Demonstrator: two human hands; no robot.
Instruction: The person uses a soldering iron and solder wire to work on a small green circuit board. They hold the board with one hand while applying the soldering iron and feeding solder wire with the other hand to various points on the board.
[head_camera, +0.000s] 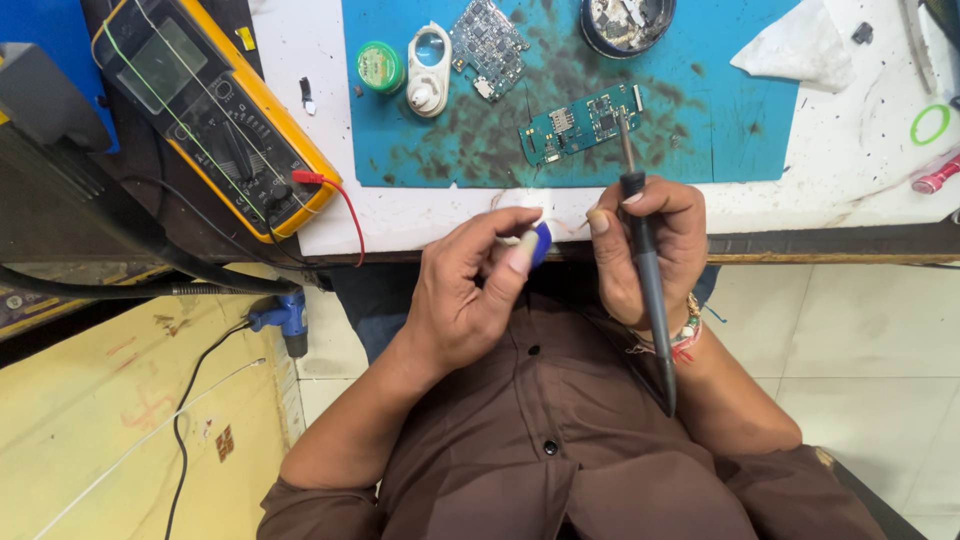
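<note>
Two hands raised: left hand (470, 290) grip pinching blue piece (541, 243); right hand (650, 250) grip grasping soldering iron (645, 270).

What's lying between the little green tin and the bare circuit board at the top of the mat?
In the head view, a white phone housing lies between the green tin and the circuit board.

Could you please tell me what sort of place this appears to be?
Probably an electronics repair bench: a soldering iron in the right hand, bare circuit boards on a teal work mat, and a yellow multimeter.
</note>
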